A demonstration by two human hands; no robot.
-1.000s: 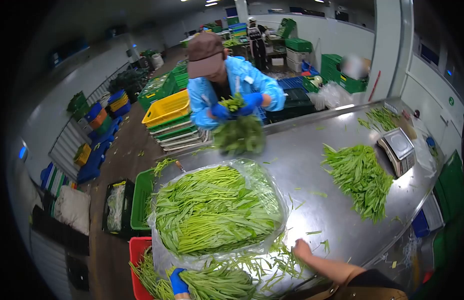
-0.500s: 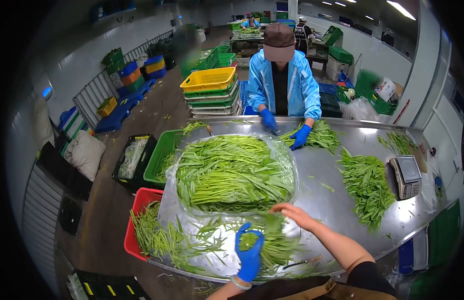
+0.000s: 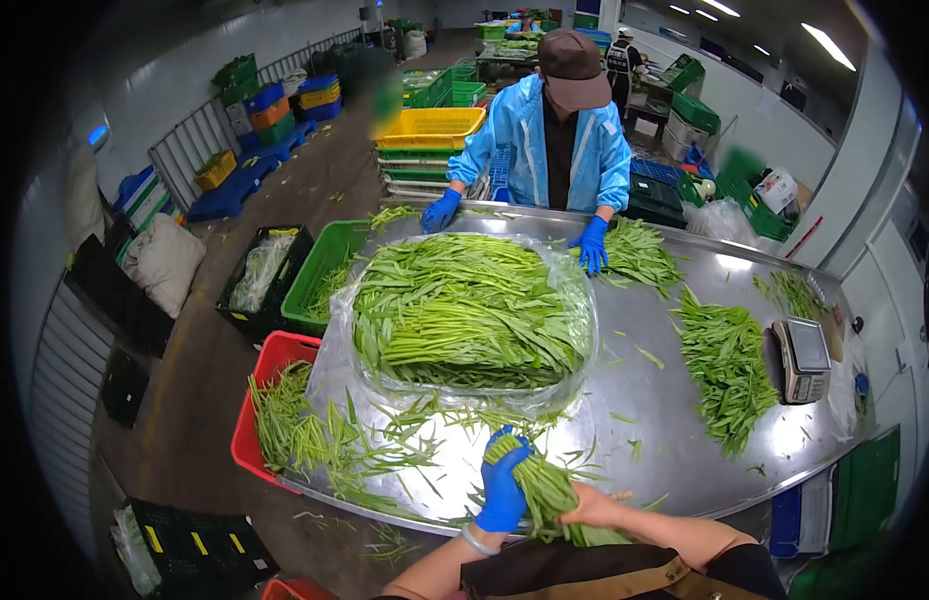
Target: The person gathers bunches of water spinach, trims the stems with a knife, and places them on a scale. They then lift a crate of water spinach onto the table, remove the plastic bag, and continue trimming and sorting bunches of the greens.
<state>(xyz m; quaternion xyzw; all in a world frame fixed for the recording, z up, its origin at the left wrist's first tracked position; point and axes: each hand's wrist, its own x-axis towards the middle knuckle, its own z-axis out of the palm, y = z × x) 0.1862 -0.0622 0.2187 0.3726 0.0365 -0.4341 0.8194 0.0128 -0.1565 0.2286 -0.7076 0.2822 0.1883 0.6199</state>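
Observation:
At the near edge of the metal table, my left hand, in a blue glove, is wrapped round the cut-stem end of a bunch of water spinach. My bare right hand grips the same bunch lower down, by its leafy end. The bunch lies slanted between them, close to my apron. Just past my right hand shows a short wooden handle; the rest of it is hidden. Beyond my hands, a big pile of water spinach sits on a clear plastic sheet. Loose stems and leaves are scattered to the left.
Across the metal table, a co-worker in a blue jacket has gloved hands near the pile and a smaller heap of greens. More greens lie beside a scale at right. Red and green crates stand left.
My right hand has come down from above the stems and closed on the bunch. The bunch is now lifted and turned towards me. The co-worker's hands have moved apart.

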